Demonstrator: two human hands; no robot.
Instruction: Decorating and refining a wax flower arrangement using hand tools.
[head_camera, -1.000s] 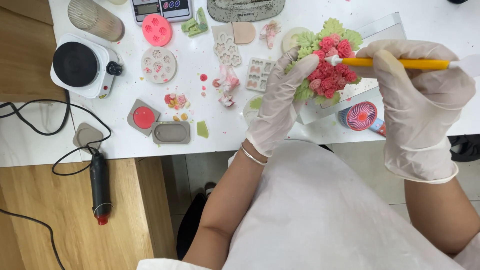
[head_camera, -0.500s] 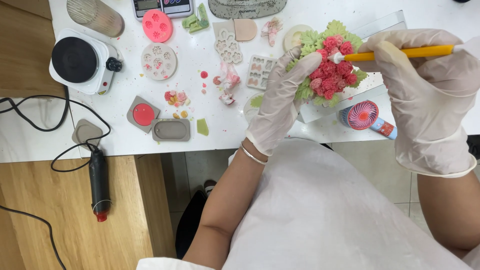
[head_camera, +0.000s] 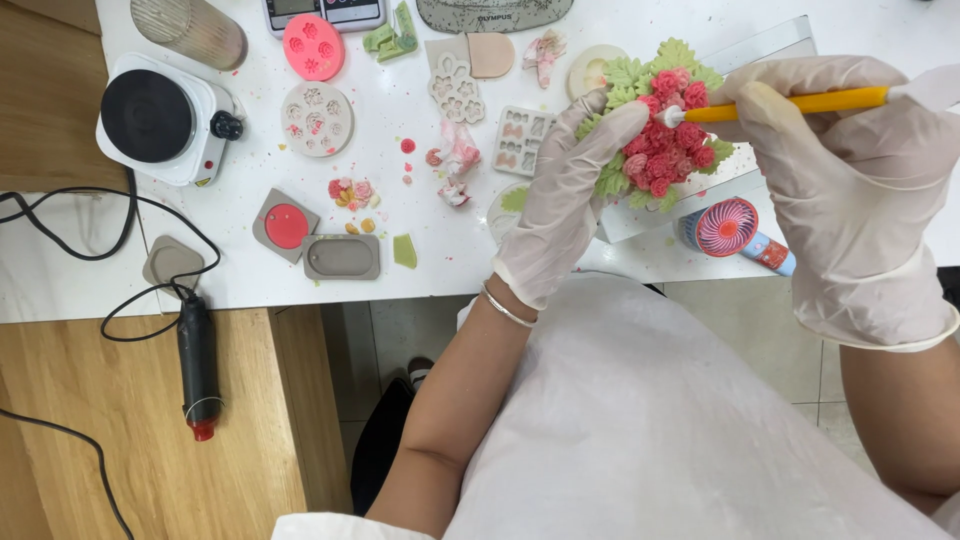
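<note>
My left hand, in a thin white glove, holds up a small bouquet piece of red flowers ringed by pale green leaves. My right hand, also gloved, grips a yellow modelling tool whose white tip touches the red flowers from the right. Both hands hover over the front edge of the white table. The left hand's fingers hide the piece's left side.
On the table lie a small hot plate, pink and grey silicone moulds, a red disc on a grey tile, a grey oval mould, a pink handheld fan and clay scraps. A black corded tool rests on the wooden surface.
The yellow tool has tilted and shifted slightly up with my right hand; its tip stays on the red flowers. My left hand keeps the piece in place.
</note>
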